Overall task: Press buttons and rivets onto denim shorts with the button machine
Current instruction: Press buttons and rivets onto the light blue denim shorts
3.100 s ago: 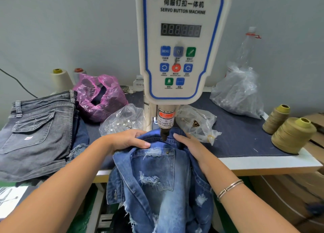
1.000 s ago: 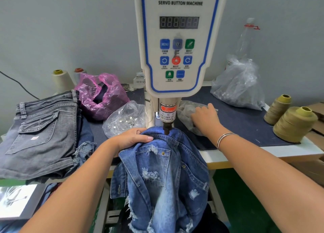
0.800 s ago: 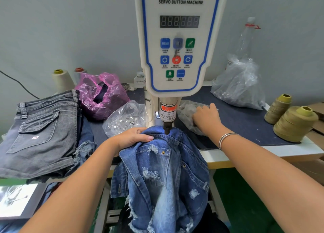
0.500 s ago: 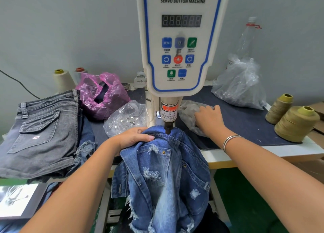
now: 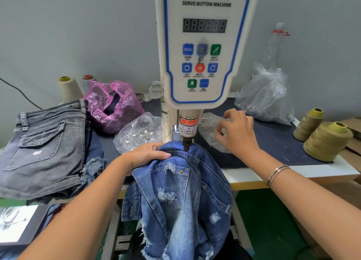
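right hand lifts out of the bag

the right hand (image 5: 237, 134) has come up from the clear bag (image 5: 210, 129), pinching a small dark piece. the left hand (image 5: 148, 154) still grips the blue denim shorts (image 5: 181, 191) under the button machine (image 5: 203, 44) at the surface (image 5: 293, 171) edge

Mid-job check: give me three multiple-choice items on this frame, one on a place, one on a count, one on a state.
1. Where does the pink bag lie?
A. left of the button machine
B. right of it
C. on the floor

2. How many olive thread cones stand at the table's right end?
A. one
B. two
C. four

3. What is the left hand doing?
A. hanging idle
B. pressing a panel key
C. holding the blue denim shorts under the press head

Key: 1 A, it sits behind the grey shorts. 2 B, a larger cone and a smaller cone. 3 C, its fingers rest on the waistband.
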A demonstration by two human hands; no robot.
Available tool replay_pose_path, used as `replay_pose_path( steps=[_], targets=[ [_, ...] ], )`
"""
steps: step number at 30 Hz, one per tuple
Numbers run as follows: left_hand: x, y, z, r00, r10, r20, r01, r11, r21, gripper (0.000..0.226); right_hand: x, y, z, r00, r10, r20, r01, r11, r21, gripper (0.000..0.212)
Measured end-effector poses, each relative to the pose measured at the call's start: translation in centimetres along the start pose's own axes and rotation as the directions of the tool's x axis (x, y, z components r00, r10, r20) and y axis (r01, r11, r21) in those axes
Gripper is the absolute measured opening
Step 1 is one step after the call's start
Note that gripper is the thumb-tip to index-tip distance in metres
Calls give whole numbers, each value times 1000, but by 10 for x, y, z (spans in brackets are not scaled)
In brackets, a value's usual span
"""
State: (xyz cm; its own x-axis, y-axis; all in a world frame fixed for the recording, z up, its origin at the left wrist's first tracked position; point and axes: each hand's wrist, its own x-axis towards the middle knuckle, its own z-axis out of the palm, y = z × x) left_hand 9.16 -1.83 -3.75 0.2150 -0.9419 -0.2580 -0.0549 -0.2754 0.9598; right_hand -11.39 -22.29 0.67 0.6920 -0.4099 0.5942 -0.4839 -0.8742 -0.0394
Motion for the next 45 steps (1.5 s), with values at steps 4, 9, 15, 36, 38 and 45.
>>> replay_pose_path(
  steps=[4,9,15,36,38,45],
  targets=[
    [-12,9,8,998,8,66,-14,996,91,24,-16,-18,-14,983,155,95,-178,927,331,5],
    [-30,24,21,989,17,144,-48,976,215,45,-31,-50,-29,844,288,453,-536,419,733,20],
    [-31,34,45,995,83,48,-96,833,545,50,-45,-80,-37,694,208,689,-692,-70,718,16],
    [-18,-2,41,943,257,-210,-118,852,511,30,-40,-101,-19,381,20,924,-726,-612,313,10],
    [-16,-3,38,945,257,-204,-124,856,502,35,-39,-102,-21,403,-24,915,-727,-616,303,13],
    [-12,-7,37,948,255,-191,-164,904,395,43,-42,-101,-29,346,-122,930,-668,-729,153,16]
  ],
)
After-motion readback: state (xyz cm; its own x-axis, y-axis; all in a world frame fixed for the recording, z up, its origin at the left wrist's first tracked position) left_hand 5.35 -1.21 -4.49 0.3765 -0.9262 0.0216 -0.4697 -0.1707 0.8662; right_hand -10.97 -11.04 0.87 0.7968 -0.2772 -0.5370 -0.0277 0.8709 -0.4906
